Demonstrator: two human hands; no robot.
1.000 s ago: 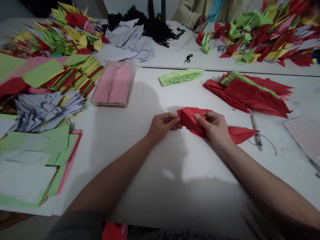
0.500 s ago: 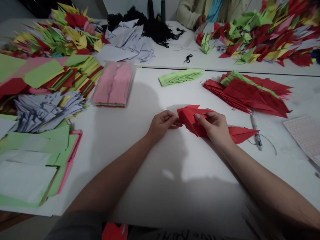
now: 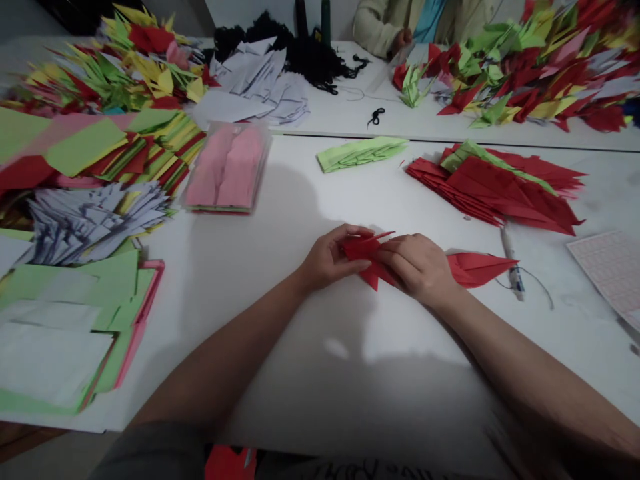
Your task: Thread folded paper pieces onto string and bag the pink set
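A folded red paper piece [image 3: 367, 252] lies flat on the white table [image 3: 320, 347] in the middle. My left hand [image 3: 330, 257] pinches its left end, fingers curled. My right hand [image 3: 417, 267] presses down on its right part, fingers closed over the paper. A pointed red tip [image 3: 477, 267] sticks out to the right of my right hand.
A stack of folded red pieces [image 3: 500, 187] and a green stack [image 3: 360, 152] lie beyond. A pen [image 3: 511, 260] rests at right. Pink sheets in plastic [image 3: 229, 170], coloured paper piles [image 3: 75, 220] at left. Another person [image 3: 400, 27] sits across the table.
The red piece was lifted and partly unfolded between my hands; now it is flattened on the table, with both hands lowered and pressing on it, closer together.
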